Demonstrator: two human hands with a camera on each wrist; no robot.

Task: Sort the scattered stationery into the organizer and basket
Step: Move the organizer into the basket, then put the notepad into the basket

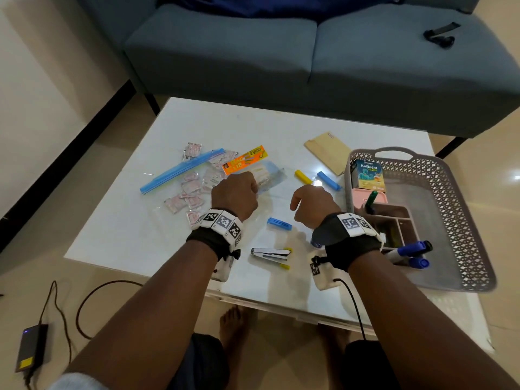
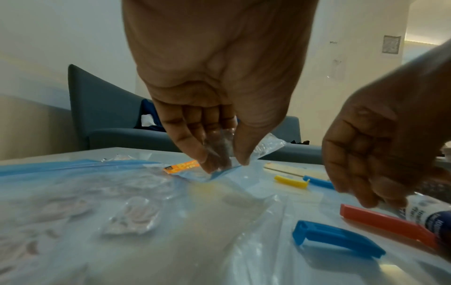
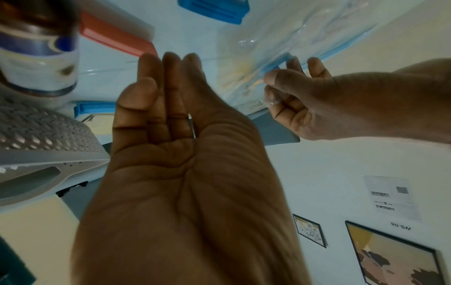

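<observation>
The left hand (image 1: 235, 195) pinches a clear packet (image 1: 266, 175) with an orange label, on the table (image 1: 140, 243) beside the zip bag (image 1: 180, 187). The right hand (image 1: 312, 205) hovers, fingers straight, together, holding nothing. Three blue clips, one yellow and one red show; the red is hidden from the head view. The basket (image 1: 450, 192) holds the organizer (image 1: 394, 223), its contents partly hidden by the right wrist.

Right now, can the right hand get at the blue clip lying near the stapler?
Probably yes. The right hand is open and holds nothing, and the blue clip lies on bare table just beside it, uncovered; the stapler sits nearer the person.
</observation>
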